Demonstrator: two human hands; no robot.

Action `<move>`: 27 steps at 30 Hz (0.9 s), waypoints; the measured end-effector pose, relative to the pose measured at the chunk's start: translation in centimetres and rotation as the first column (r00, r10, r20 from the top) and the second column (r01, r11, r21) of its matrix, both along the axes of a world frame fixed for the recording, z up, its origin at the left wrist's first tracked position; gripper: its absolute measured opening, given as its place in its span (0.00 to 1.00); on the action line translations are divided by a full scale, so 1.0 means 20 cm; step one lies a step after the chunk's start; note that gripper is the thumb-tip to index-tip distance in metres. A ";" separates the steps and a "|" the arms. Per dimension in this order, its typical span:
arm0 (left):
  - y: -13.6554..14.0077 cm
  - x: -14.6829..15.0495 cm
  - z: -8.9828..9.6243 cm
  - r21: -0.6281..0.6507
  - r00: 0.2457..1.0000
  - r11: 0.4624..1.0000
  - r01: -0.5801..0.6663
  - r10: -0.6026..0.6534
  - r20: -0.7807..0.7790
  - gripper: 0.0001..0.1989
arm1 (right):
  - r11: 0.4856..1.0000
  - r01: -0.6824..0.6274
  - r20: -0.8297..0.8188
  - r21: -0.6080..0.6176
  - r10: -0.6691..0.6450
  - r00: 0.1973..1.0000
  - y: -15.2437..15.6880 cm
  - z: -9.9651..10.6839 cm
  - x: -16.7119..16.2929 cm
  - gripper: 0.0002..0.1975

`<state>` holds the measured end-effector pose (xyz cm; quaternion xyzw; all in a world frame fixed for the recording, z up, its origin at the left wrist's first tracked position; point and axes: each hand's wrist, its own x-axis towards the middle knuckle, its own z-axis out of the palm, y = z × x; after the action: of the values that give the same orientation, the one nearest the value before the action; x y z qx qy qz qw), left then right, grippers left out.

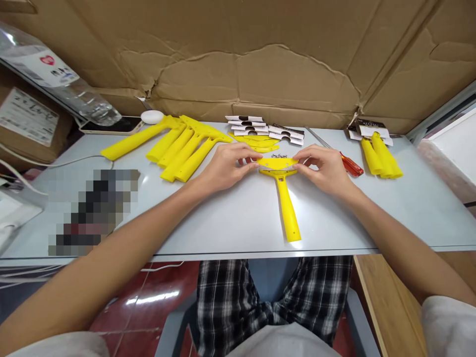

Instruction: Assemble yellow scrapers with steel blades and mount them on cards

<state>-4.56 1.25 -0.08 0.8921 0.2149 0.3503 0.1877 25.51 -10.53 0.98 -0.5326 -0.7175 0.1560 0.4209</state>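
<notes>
Between my two hands is a curved yellow plastic plate [277, 162] with small holes. My left hand [232, 166] pinches its left end, and my right hand [322, 166] pinches the right end. Just below it on the table lies a yellow scraper handle [286, 206], its wide head toward the plate and its grip toward me. Small dark screws [279, 156] lie in a little heap behind the plate. More curved yellow plates [256, 143] rest farther back, beside stacked white and black folded cards [247, 125].
Several yellow scraper handles [193, 148] lie at the left. A screwdriver with a red handle [351, 166] and carded yellow scrapers [381, 156] are at the right. A plastic bottle [59, 74] leans at the far left, near a white oval object [152, 117]. Cardboard [238, 59] stands behind the table.
</notes>
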 end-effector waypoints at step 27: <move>0.03 0.01 -0.04 -0.052 0.998 0.998 -0.034 0.031 -0.059 0.09 | 0.997 -0.015 0.168 -0.072 0.027 0.985 0.03 0.01 0.04 0.13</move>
<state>-4.30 1.84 -0.93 0.8929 0.2440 0.3216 0.1992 26.35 -10.01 1.12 -0.5510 -0.7501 0.1400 0.3379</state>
